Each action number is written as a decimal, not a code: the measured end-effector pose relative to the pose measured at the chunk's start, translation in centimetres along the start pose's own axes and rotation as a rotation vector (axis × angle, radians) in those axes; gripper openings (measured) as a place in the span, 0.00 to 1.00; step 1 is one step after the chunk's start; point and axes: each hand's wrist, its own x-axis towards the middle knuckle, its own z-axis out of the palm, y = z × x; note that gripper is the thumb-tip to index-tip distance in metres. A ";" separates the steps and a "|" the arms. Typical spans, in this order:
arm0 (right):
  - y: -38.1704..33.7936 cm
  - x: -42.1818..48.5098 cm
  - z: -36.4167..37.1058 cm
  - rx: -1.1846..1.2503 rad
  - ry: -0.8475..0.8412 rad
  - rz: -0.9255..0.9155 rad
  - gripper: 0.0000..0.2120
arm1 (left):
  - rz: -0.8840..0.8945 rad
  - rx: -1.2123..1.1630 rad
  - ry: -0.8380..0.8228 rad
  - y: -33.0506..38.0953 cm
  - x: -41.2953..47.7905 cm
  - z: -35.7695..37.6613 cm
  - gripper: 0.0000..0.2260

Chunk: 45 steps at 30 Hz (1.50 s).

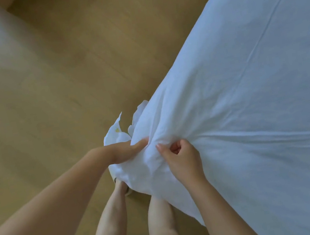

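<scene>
Head view | sheet (247, 80): likely light, soft, creases easily | right hand (183, 159) fingers pinch its bunched near corner | left hand (123, 152) fingers straight, together, pressing it | best hold: gathered corner

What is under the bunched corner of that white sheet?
Wooden floor and two bare legs show beneath it. The feet are mostly covered by the sheet, which the right hand pinches and the left hand presses.
</scene>
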 end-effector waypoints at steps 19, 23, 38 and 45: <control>-0.4 -1.5 4.8 -0.026 0.119 -0.044 0.21 | 0.241 -0.283 0.178 -7.5 -3.8 0.3 0.30; 0.7 -5.4 3.6 0.014 0.221 -0.144 0.24 | 0.199 -0.303 0.147 -7.5 -2.7 -0.6 0.34; -1.3 -3.2 2.2 0.090 0.216 -0.010 0.14 | 0.312 -0.002 0.499 0.8 -1.0 1.2 0.25; -1.6 -0.4 2.7 -0.019 0.231 -0.129 0.22 | 0.302 -0.023 0.734 0.9 -1.5 2.3 0.25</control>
